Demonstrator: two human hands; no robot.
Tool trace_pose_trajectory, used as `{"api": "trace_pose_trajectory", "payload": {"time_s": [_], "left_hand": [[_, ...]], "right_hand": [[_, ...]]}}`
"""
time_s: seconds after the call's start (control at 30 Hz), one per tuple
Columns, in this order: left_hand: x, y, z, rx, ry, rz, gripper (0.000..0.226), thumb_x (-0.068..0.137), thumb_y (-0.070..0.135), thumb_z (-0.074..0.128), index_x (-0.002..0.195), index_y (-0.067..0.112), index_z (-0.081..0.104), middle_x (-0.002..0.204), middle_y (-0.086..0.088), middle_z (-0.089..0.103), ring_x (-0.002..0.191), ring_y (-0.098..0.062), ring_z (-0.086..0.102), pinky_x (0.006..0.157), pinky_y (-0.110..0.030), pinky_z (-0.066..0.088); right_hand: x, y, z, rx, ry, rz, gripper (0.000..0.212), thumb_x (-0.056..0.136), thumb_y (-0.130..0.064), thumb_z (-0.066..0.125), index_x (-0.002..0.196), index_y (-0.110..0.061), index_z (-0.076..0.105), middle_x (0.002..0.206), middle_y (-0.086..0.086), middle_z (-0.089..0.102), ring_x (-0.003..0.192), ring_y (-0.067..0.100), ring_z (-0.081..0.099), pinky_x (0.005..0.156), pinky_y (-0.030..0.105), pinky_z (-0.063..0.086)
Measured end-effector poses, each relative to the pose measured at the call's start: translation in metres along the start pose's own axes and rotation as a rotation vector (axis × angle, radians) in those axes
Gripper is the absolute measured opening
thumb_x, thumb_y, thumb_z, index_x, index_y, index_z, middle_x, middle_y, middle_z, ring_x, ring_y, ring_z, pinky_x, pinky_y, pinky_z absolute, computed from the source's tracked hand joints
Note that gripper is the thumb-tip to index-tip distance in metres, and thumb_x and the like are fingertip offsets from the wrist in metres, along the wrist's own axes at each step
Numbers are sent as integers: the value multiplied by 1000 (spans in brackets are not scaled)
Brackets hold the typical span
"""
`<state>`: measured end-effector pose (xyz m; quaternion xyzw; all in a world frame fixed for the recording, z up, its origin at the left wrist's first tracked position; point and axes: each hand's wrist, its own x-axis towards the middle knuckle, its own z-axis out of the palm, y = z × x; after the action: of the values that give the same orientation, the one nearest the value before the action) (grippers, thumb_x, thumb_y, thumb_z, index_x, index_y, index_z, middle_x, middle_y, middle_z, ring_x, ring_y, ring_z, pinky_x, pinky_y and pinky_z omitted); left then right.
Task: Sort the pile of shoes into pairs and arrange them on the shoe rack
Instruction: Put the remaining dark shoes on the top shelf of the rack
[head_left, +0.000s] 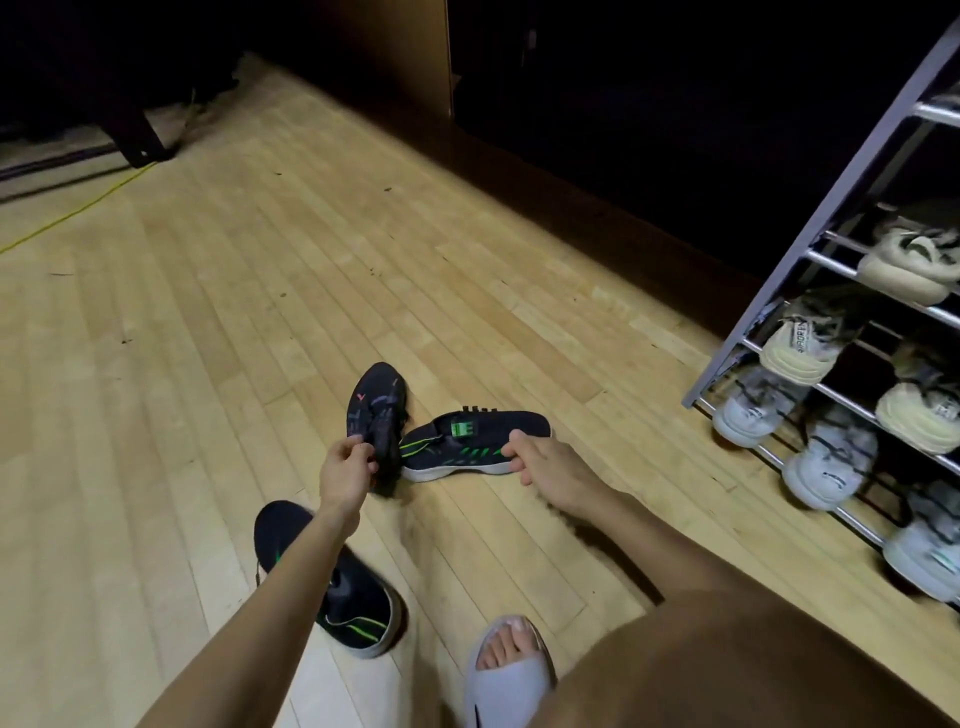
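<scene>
Both hands on dark shoes.
Our left hand pinches a black shoe; our right hand grips the green-striped shoe (on the floor).

Open wooden floor lies to your left and ahead | green-striped sneaker sits under your left forearm | shoe rack with filled shelves blocks your right.

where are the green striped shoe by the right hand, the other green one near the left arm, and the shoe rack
green striped shoe (470, 447), head view, its side panel
second green shoe (358, 597), head view, its upper
shoe rack (810, 223), head view, its grey side frame
</scene>
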<state>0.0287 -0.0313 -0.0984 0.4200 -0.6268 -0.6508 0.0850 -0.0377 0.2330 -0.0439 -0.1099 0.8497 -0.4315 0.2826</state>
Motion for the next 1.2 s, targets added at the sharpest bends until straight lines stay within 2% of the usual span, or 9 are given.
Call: {"api": "trace_pose_trajectory", "payload": {"time_s": [0.1, 0.2, 0.27, 0.43, 0.57, 0.7, 0.93, 1.13, 1.2], "left_hand": [[16, -19, -3, 162, 133, -75, 40, 91, 16, 53, 125, -5, 51, 118, -28, 59, 92, -33, 57, 74, -41, 45], [23, -28, -1, 172, 193, -167, 58, 91, 24, 57, 140, -3, 40, 133, -24, 51, 113, -37, 54, 84, -44, 47], [29, -33, 1, 100, 185, -254, 55, 91, 26, 58, 134, -5, 43, 126, -24, 54, 105, -35, 56, 82, -44, 48], [35, -40, 8, -175, 96, -407, 20, 98, 25, 50, 96, 6, 55, 80, -8, 55, 56, -18, 44, 47, -27, 43], [38, -45, 9, -334, 54, -478, 24, 100, 32, 46, 90, 14, 55, 72, -3, 52, 54, -14, 45, 56, -26, 47], [40, -43, 11, -507, 25, -543, 31, 100, 37, 44, 77, 18, 51, 55, 2, 53, 50, -7, 45, 38, -15, 45], [34, -28, 28, -424, -53, -462, 28, 99, 38, 45, 92, 14, 57, 75, -5, 60, 72, -16, 53, 55, -25, 55], [26, -21, 42, -507, -67, -463, 24, 99, 28, 52, 96, 5, 57, 110, -16, 57, 75, -17, 59, 44, -19, 55], [21, -21, 43, -530, -90, -439, 29, 98, 28, 53, 111, 3, 58, 116, -17, 57, 79, -16, 61, 45, -17, 54]], "right_hand": [[7, 4, 9, -3, -47, 31, 53, 104, -50, 27, 123, -19, 65, 108, -5, 66, 99, 14, 59, 93, 34, 45], [13, 10, 18, -5, -78, 49, 52, 103, -51, 27, 120, -21, 65, 106, -5, 66, 98, 14, 61, 93, 34, 46], [16, 17, 24, -1, -98, 66, 53, 102, -55, 27, 121, -24, 65, 104, -8, 65, 100, 14, 61, 93, 33, 46], [22, 33, 32, -2, -127, 90, 53, 96, -63, 27, 113, -30, 64, 101, -12, 65, 99, 11, 62, 94, 35, 48], [23, 40, 34, 18, -138, 117, 55, 88, -70, 26, 107, -34, 63, 103, -12, 66, 100, 11, 62, 98, 39, 49], [21, 40, 33, 11, -137, 135, 56, 85, -72, 25, 106, -36, 63, 102, -12, 67, 101, 11, 62, 100, 40, 47], [14, 33, 30, 13, -120, 134, 51, 90, -68, 26, 106, -35, 62, 101, -13, 65, 101, 11, 62, 99, 39, 47], [6, 32, 27, -1, -109, 140, 55, 87, -69, 25, 105, -34, 63, 103, -11, 66, 101, 12, 62, 98, 38, 47], [4, 33, 23, 4, -102, 148, 55, 90, -68, 26, 110, -33, 63, 106, -10, 65, 103, 13, 62, 99, 39, 47]]}}
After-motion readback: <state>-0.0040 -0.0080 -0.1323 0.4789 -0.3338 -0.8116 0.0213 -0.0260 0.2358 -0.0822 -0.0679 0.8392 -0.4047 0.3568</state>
